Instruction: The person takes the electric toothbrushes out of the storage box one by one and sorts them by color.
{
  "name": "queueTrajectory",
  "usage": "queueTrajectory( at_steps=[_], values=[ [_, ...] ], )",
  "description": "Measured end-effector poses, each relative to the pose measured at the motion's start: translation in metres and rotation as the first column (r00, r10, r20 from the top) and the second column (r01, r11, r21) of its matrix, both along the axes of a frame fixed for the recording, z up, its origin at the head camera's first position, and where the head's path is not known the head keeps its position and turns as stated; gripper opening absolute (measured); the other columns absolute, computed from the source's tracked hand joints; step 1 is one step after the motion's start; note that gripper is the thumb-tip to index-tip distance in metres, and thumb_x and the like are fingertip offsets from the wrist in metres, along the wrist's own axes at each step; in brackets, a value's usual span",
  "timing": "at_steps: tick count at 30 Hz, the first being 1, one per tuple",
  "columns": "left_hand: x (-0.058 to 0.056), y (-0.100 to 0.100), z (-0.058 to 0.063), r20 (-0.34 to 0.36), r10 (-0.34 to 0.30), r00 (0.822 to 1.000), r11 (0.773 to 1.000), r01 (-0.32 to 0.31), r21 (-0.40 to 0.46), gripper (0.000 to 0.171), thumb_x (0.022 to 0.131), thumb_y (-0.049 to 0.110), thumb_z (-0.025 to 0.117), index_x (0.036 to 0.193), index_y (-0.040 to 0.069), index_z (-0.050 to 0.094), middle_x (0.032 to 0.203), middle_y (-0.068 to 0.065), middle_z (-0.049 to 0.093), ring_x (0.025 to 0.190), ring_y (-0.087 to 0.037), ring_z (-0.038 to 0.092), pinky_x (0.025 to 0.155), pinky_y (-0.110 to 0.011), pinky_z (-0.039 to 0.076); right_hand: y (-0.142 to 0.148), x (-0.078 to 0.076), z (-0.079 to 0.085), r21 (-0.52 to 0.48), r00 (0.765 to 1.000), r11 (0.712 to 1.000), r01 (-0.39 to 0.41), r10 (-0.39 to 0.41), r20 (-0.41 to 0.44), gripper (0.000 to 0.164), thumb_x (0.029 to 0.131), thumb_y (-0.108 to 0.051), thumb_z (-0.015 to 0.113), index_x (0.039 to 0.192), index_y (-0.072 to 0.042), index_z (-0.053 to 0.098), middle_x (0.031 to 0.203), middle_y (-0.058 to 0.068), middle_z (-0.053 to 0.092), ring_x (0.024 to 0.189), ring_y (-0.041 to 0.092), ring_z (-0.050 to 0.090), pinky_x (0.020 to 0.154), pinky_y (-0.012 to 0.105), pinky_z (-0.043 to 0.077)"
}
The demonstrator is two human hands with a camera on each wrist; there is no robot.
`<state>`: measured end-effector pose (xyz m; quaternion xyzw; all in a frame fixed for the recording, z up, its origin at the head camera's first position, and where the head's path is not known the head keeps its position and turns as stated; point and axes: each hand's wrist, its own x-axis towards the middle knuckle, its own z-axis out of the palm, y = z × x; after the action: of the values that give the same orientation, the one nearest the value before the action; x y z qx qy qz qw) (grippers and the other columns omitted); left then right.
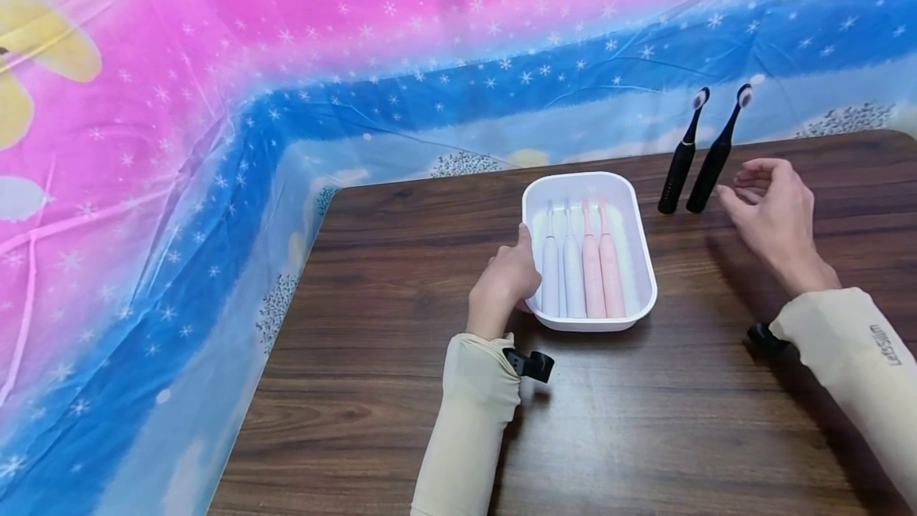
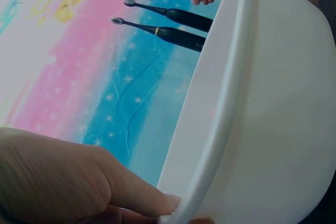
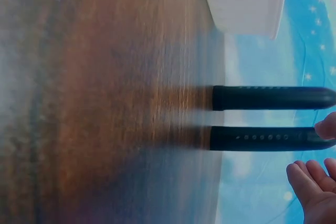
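A white plastic bin [image 1: 648,269] holds two pale bluish-white electric toothbrushes [image 1: 573,281] and two pink ones [image 1: 610,277], lying side by side. My left hand [image 1: 505,277] grips the bin's left side; in the left wrist view its thumb [image 2: 157,200] and a finger pinch the rim. Right of the bin, two black electric toothbrushes [image 1: 677,173] stand upright on their bases, heads up. Beside the right-hand black toothbrush [image 3: 257,138] is my right hand [image 1: 774,221], its thumb and fingers apart and loosely bent, holding nothing. Whether its thumb touches the handle I cannot tell.
Everything stands on a dark wood-grain table [image 1: 358,396]. A pink and blue patterned cloth [image 1: 401,70] hangs behind the table and along its left side. Black wrist mounts [image 1: 530,365] sit on both sleeves.
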<state>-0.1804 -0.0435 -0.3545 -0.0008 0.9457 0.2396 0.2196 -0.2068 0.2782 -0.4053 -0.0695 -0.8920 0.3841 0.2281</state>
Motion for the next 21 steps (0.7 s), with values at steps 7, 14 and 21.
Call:
queueTrajectory(
  at_steps=[7, 14, 21],
  values=[
    [-0.002, 0.001, -0.001, -0.030, -0.022, 0.999, 0.998, 0.020, -0.056, 0.073, 0.097, 0.012, 0.047, 0.156, 0.017, 0.004, 0.146, -0.019, 0.043, 0.131, -0.031, 0.043, 0.076, -0.035, 0.051, -0.006, 0.010, 0.005, -0.034, 0.998, 0.998, -0.053, 0.051, -0.039, 0.046, 0.089, -0.026, 0.064, 0.126, -0.002, 0.049, 0.108, 0.001, 0.056, 0.094, -0.010, 0.053, 0.083, 0.003, 0.044],
    [-0.003, 0.001, -0.001, -0.029, -0.024, 0.999, 0.998, 0.022, -0.063, 0.074, 0.096, 0.012, 0.047, 0.156, 0.017, 0.004, 0.147, -0.019, 0.041, 0.132, -0.032, 0.041, 0.084, -0.037, 0.051, -0.019, 0.015, 0.009, -0.031, 0.992, 0.996, -0.081, 0.077, -0.097, 0.045, 0.087, -0.023, 0.068, 0.122, 0.000, 0.051, 0.103, 0.000, 0.057, 0.088, -0.018, 0.048, 0.079, -0.001, 0.041],
    [-0.003, 0.001, -0.001, -0.019, -0.023, 1.000, 0.998, 0.022, -0.052, 0.074, 0.097, 0.012, 0.048, 0.156, 0.017, 0.004, 0.147, -0.019, 0.041, 0.132, -0.031, 0.041, 0.077, -0.035, 0.051, -0.035, 0.021, 0.014, -0.022, 0.986, 0.994, -0.103, 0.099, -0.132, 0.043, 0.087, -0.020, 0.068, 0.121, 0.000, 0.052, 0.103, 0.000, 0.057, 0.090, -0.016, 0.050, 0.080, -0.001, 0.041]
  ],
)
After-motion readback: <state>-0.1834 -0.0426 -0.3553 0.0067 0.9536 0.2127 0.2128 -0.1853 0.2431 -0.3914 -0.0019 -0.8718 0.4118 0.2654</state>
